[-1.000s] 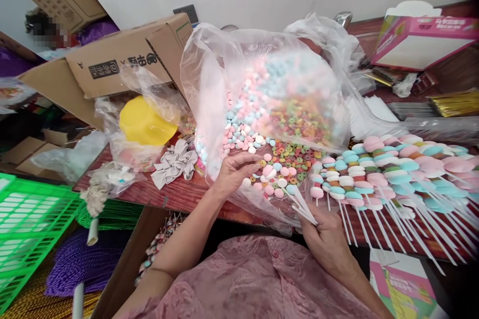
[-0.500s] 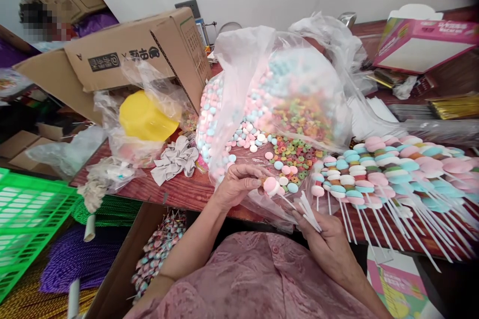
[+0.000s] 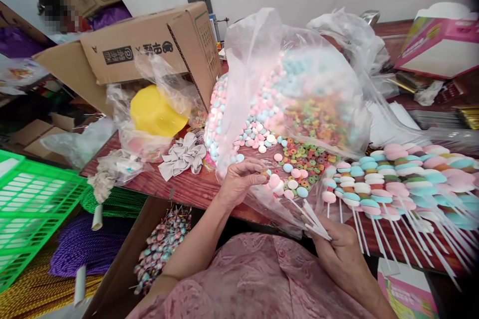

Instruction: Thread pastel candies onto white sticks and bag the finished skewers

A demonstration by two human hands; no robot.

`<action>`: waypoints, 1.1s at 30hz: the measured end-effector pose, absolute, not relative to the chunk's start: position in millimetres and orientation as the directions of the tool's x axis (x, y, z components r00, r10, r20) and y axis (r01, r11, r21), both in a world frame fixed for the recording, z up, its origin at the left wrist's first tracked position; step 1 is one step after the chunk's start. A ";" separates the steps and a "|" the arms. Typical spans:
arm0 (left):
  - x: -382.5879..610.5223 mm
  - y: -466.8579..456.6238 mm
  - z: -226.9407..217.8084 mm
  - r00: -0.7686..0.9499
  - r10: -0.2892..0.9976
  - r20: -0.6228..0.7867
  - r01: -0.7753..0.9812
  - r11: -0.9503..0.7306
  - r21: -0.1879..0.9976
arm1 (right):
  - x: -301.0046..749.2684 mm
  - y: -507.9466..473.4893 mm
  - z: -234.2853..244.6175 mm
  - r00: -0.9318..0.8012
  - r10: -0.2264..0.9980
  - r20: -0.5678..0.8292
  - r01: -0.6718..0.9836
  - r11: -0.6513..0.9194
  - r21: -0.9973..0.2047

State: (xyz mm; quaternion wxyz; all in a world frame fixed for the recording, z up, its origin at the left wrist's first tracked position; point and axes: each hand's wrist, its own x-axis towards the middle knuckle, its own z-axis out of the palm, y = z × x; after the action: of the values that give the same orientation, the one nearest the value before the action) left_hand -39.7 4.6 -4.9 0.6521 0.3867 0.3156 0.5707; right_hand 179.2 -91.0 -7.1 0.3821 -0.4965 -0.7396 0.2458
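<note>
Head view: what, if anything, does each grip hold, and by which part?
The right grip holds white sticks by their near ends. The left grip pinches a small brownish piece; by which part is too small to tell.

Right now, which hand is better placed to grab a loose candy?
Probably the left hand: it's beside the loose candies, pinching just a small orange piece. The right hand is close too, but grips several white sticks.

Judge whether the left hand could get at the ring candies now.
Probably yes: the left hand is close by, and the nearer ring candies lie uncovered at the mouth of the plastic bag, though that hand seems to pinch a small piece.
</note>
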 end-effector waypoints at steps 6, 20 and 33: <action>-39.5 3.1 -6.4 0.115 0.949 0.293 -0.237 -0.260 0.936 | 181.1 -90.3 -16.5 -0.245 0.907 0.343 0.692 0.411 -0.593; -27.4 -27.2 -16.7 0.099 0.783 0.614 0.242 -0.618 0.748 | 178.7 -92.2 -25.6 -0.237 0.920 0.313 0.688 0.386 -0.614; -22.9 -30.5 -32.1 -0.045 0.917 0.397 0.102 -0.391 0.915 | 165.8 -92.7 -25.1 -0.256 0.927 0.274 0.648 0.375 -0.663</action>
State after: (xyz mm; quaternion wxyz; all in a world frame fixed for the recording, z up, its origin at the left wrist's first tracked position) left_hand -22.9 -30.5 -32.1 0.3493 0.5962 0.4274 0.5830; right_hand 165.8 -92.7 -25.1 0.3250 -0.5163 -0.7628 0.2144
